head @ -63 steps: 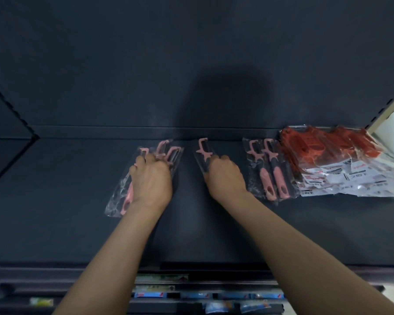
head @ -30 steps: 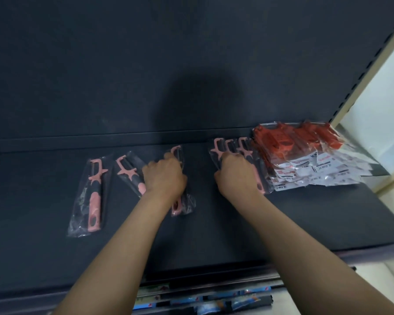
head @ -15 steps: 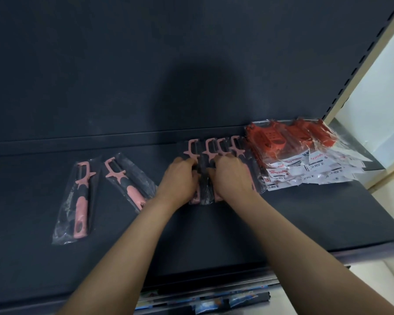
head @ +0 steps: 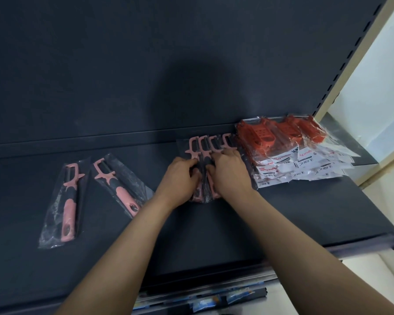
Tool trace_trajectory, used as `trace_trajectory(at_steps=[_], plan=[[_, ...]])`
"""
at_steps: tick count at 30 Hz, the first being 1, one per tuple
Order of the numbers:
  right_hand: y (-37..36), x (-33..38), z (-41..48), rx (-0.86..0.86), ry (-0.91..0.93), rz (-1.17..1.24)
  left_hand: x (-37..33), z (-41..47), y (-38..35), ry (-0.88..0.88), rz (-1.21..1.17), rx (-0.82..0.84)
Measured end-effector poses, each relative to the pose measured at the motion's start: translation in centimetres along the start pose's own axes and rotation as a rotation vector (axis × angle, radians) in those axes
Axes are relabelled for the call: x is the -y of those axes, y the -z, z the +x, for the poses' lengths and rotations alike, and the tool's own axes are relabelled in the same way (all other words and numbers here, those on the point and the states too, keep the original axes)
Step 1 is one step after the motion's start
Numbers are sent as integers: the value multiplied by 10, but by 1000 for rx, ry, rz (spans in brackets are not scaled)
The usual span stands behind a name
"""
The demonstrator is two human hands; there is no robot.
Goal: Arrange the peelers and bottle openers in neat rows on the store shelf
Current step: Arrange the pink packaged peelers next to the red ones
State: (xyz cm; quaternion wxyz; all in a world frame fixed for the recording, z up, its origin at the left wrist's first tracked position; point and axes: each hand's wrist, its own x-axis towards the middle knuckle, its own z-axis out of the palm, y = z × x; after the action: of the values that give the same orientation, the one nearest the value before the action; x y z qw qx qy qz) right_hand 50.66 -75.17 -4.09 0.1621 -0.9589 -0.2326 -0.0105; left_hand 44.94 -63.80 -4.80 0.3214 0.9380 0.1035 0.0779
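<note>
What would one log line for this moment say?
phase: aligning | left hand: holds peeler row | right hand: holds peeler row | loose peelers: two, left | red packs: right, stacked

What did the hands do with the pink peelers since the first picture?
The left hand let go of its bundle, leaving the far-left peeler and the slanted peeler lying loose, and slid one rightward. The right hand pushed its peeler right too. Both hands are now on a row of pink peelers, four side by side beside the red packs. Those stayed put on the shelf.
</note>
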Motion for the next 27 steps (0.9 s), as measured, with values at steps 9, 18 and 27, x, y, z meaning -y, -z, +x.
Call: trace_trajectory(at_steps=[9,18,27], plan=[[7,-7,-3,-32,26,73,1,-1,0,-15,-38,-55],[11,-10,-12,16,46,77,2,-6,1,11,-53,45],[10,-5,-13,-40,92,21,2,-15,8,50,-118,-54]])
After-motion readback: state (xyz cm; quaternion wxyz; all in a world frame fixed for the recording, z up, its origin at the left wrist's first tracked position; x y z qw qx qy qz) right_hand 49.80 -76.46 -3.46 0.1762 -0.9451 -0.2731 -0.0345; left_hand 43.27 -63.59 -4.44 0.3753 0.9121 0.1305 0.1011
